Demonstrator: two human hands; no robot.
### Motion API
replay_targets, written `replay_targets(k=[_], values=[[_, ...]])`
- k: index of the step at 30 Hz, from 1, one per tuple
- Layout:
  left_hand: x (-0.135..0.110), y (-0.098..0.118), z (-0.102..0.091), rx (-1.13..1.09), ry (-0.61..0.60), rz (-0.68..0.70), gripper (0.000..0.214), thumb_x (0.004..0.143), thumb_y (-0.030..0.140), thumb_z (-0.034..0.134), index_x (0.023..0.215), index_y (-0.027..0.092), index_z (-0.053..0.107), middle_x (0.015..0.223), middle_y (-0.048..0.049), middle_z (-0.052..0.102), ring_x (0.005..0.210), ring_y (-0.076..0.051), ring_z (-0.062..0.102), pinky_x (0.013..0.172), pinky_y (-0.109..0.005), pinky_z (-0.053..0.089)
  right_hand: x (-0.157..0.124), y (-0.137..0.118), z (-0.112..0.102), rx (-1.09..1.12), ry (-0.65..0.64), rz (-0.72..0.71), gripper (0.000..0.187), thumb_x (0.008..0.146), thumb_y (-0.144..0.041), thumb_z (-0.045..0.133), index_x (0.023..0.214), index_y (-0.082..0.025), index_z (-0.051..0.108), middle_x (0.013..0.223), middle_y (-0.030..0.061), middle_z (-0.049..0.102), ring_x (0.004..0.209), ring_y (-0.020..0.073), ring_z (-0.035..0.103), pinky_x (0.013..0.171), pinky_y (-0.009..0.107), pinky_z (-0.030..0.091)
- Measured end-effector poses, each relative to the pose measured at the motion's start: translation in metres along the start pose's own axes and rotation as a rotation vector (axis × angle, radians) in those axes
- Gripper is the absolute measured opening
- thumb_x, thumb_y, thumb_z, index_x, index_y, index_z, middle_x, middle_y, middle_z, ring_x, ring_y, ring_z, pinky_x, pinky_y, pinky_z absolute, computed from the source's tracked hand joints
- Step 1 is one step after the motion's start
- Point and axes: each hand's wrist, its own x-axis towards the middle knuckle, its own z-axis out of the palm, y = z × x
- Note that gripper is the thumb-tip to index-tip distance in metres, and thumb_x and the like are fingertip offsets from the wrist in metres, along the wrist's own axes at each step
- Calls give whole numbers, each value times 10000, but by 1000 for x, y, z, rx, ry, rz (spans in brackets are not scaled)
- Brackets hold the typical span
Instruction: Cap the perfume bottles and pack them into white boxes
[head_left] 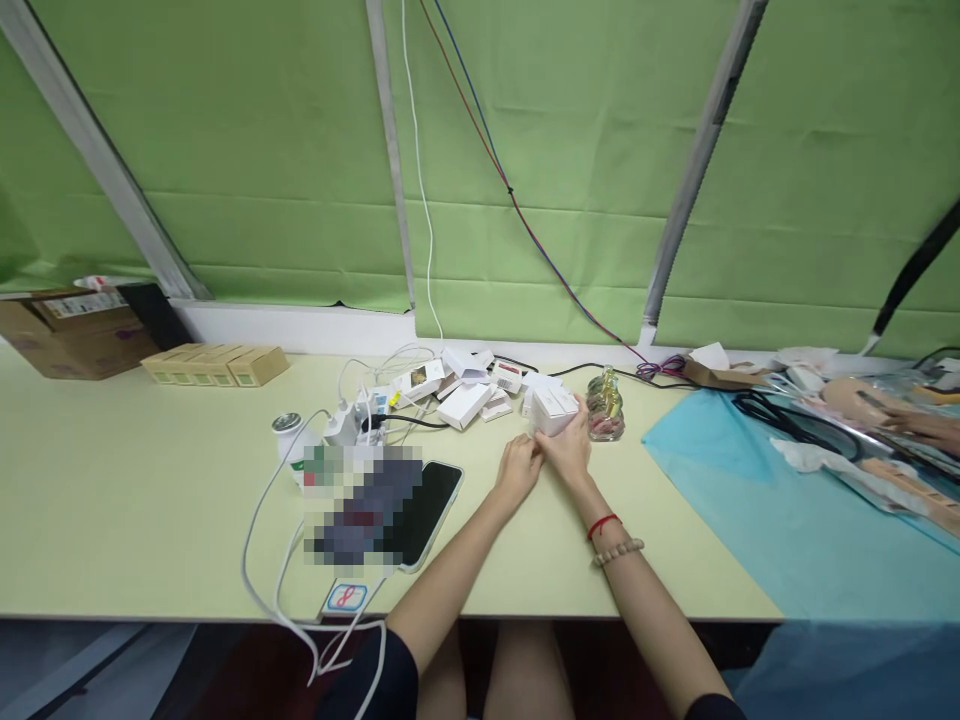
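Work is looking unfinished — the right hand (568, 445) is holding white packaging (555, 408), left hand (520, 465) resting curled alongside, grip unclear — loose boxes (465, 404) lying untouched.

left hand (520, 463) + right hand (571, 448): 2 | bracelets (619, 552): 2 | glass bottle (606, 408): 1 | black-screened phone (431, 512): 1 | white canister (288, 430): 1 | card (347, 598) at desk's (150, 490) front edge: 1 | cardboard box (75, 342), back left corner: 1 | white boxes (465, 405), back edge: several, overlapping
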Motion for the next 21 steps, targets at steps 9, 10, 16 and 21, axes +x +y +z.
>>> replay_targets(k=[9, 10, 16, 21], values=[[-3, -6, 4, 0, -158, 69, 368, 839, 188, 463, 1189, 190, 579, 1360, -83, 506, 1330, -273, 370, 1077, -458, 337, 13, 22, -1, 33, -40, -125, 737, 713, -364, 589, 1365, -163, 309, 1345, 191, 379, 1266, 307, 382, 996, 463, 366], [-3, -5, 4, 11, -152, 68, 343, 841, 189, 459, 1154, 184, 601, 1346, -91, 518, 1329, -270, 374, 1081, -454, 333, 14, 26, -1, 28, -41, -148, 729, 740, -377, 569, 1378, -159, 293, 1385, 201, 337, 1306, 311, 331, 1018, 480, 339], [2, -11, -7, 67, 75, 2, 311, 827, 145, 450, 1093, 172, 609, 1353, -117, 506, 1361, -258, 332, 1131, -501, 235, 14, 36, 1, -70, 14, -187, 708, 789, -422, 526, 1396, -149, 284, 1421, 218, 292, 1315, 335, 304, 1006, 529, 319], [9, -28, -29, 126, 392, -281, 402, 792, 104, 450, 1169, 144, 585, 1465, -146, 350, 1422, -314, 141, 1142, -537, 185, 6, 12, -4, -108, 283, -304, 465, 802, -385, 520, 1215, -180, 464, 1192, 156, 501, 1155, 295, 454, 958, 523, 336]])
